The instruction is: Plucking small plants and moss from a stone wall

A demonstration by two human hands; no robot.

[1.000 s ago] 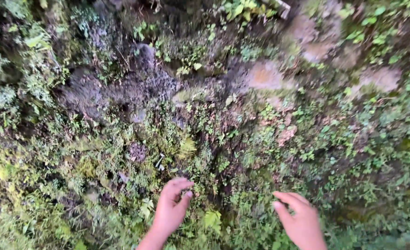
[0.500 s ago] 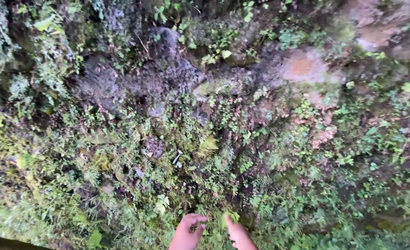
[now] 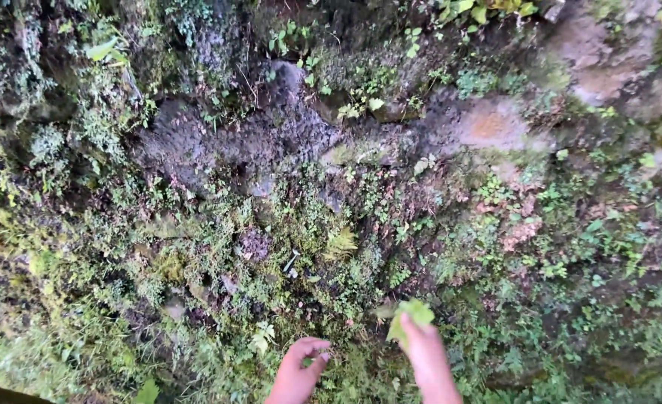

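Right hand [image 3: 426,359] grip pinching leafy sprig [image 3: 411,317], sprig at fingertips, pointing away. Left hand [image 3: 299,372] beside it, grip curled, empty, over mossy bank [image 3: 196,224].

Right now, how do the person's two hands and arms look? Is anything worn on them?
Both are bare. The left hand and the right hand have no gloves, and I see no rings, watch or bracelet. The wrists and the short part of each forearm in view carry no sleeve. The nails look short and plain, but the picture is too soft to be sure.
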